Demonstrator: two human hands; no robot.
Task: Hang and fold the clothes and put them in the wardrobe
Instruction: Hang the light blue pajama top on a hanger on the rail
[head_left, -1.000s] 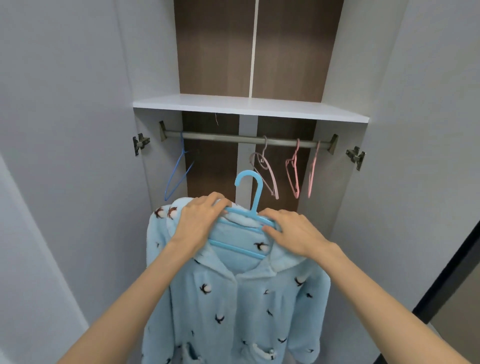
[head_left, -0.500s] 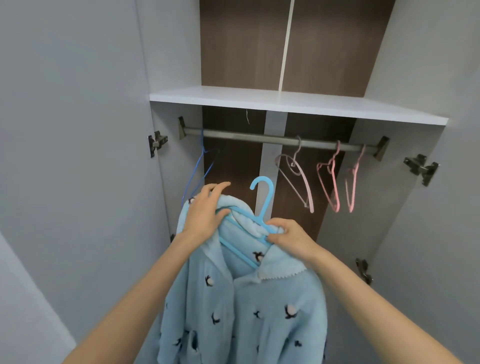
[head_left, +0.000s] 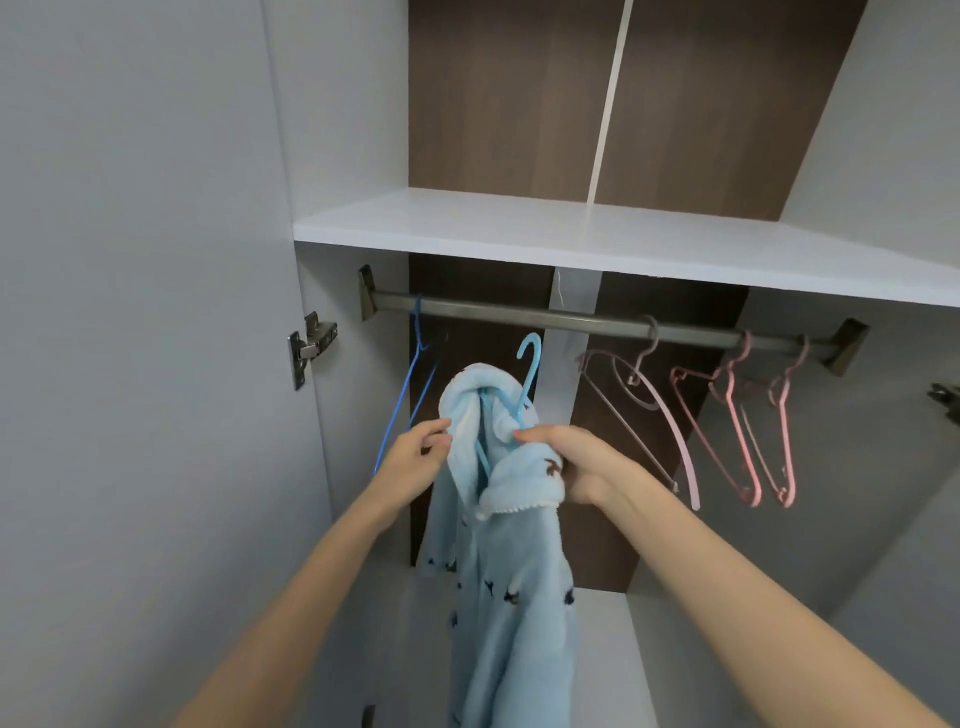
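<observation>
A light blue fleece pyjama top (head_left: 511, 582) with small dark bird prints hangs on a light blue hanger (head_left: 527, 371), turned edge-on inside the open wardrobe. The hanger's hook sits just below the metal rail (head_left: 571, 318), not on it. My right hand (head_left: 563, 457) grips the collar and hanger shoulder on the right. My left hand (head_left: 418, 454) touches the top's left shoulder with loosely curled fingers.
On the rail hang a thin blue wire hanger (head_left: 410, 384) at the left and three pink hangers (head_left: 727, 415) at the right. A white shelf (head_left: 623, 244) runs above the rail. The open door with a hinge (head_left: 309, 345) stands left.
The top and hanger have risen toward the rail and turned from facing me to edge-on. The view has moved closer into the wardrobe. My left hand has shifted to the side of the shoulder.
</observation>
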